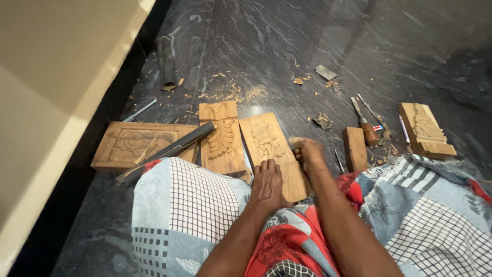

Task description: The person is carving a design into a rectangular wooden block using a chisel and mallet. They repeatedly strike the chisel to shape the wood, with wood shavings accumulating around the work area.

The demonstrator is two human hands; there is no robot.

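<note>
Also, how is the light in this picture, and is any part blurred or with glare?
Head view: the dark stone floor shows soft glare near the top; the right hand is motion-blurred, while the left hand on the carved wooden panel is sharp; the top right corner falls into shadow; the pale wall at the left is bright and a little soft.

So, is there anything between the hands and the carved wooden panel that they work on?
Nothing visible. The left hand lies flat on the carved panel, and the right hand, closed in a fist, rests at its right edge. Whether the fist holds something cannot be told.
</note>
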